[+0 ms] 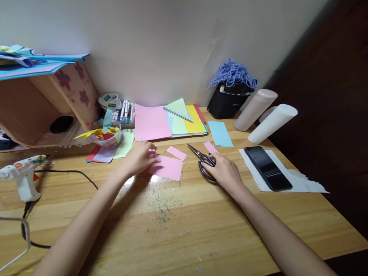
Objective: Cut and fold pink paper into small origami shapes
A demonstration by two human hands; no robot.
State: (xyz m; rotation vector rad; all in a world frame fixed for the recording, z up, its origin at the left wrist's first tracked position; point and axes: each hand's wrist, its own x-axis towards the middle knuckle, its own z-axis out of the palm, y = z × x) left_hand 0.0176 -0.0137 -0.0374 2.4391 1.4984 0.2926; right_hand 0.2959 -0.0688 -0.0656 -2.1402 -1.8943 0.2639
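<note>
Fingers of my left hand (141,156) are bent around a small pink paper piece (152,153), partly hidden by them. Beside it a larger pink paper rectangle (167,168) lies on the table, one corner close to my thumb. A narrow pink strip (176,152) rests just behind that rectangle. My right hand (225,168) holds black-handled scissors (202,155) low over the table, blades pointing away and to the left, seemingly together. Another pink strip (210,147) shows just behind my right hand, partly covered by it.
Coloured sheets (152,122) with a pencil (178,114) lie by the wall. A bowl of scraps (110,137) and a glue gun (24,176) with cables are left. A phone (267,167), light-blue paper (221,133), white rolls (272,123) and a black yarn holder (228,100) are right.
</note>
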